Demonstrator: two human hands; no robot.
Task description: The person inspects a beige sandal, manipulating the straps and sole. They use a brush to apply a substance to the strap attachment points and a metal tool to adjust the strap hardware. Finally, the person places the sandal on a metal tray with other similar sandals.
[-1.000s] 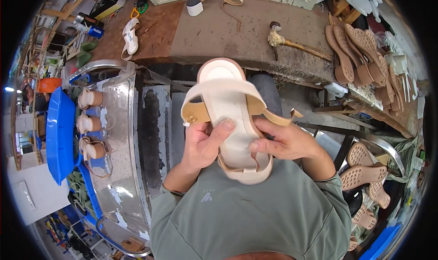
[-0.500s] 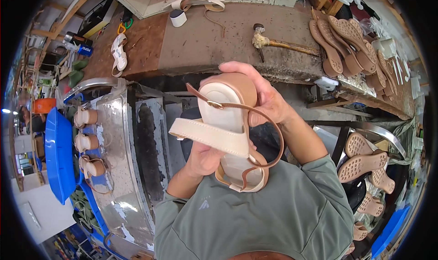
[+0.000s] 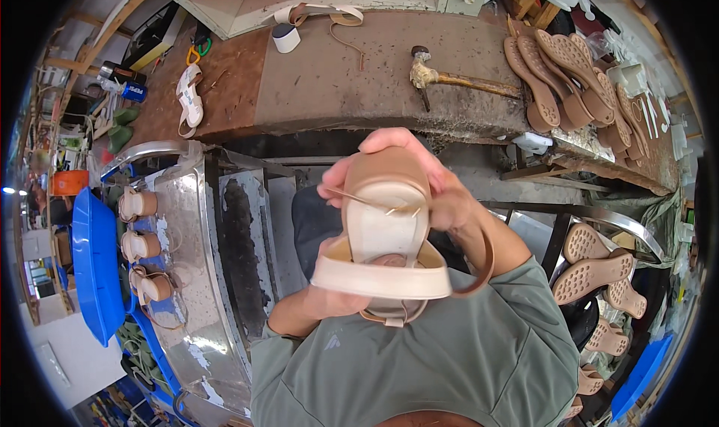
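Note:
A beige sandal [image 3: 378, 236] with a tan heel is held in front of my chest, its heel end away from me and its pale insole facing up. My right hand [image 3: 446, 191] wraps round the heel from the far side, fingers curled over its back edge. Near the toe end, my left hand [image 3: 333, 303] grips the sandal from the left, partly hidden behind the wide cream strap. A thin tan ankle strap with a small metal buckle crosses above the heel, and its loose end curves down on the right, blurred.
A hammer [image 3: 464, 80] lies on the workbench [image 3: 322, 83], with tan soles [image 3: 554, 60] stacked at its right. A white sandal [image 3: 190, 98] is at the bench's left. Sandals [image 3: 142, 245] line the metal rack at left, beside a blue tray [image 3: 96, 266]. More soles [image 3: 595, 273] sit at right.
The sandal has turned from its slant to nearly straight toward me and dropped slightly. Both hands moved with it, and the ankle strap has swung to the right.

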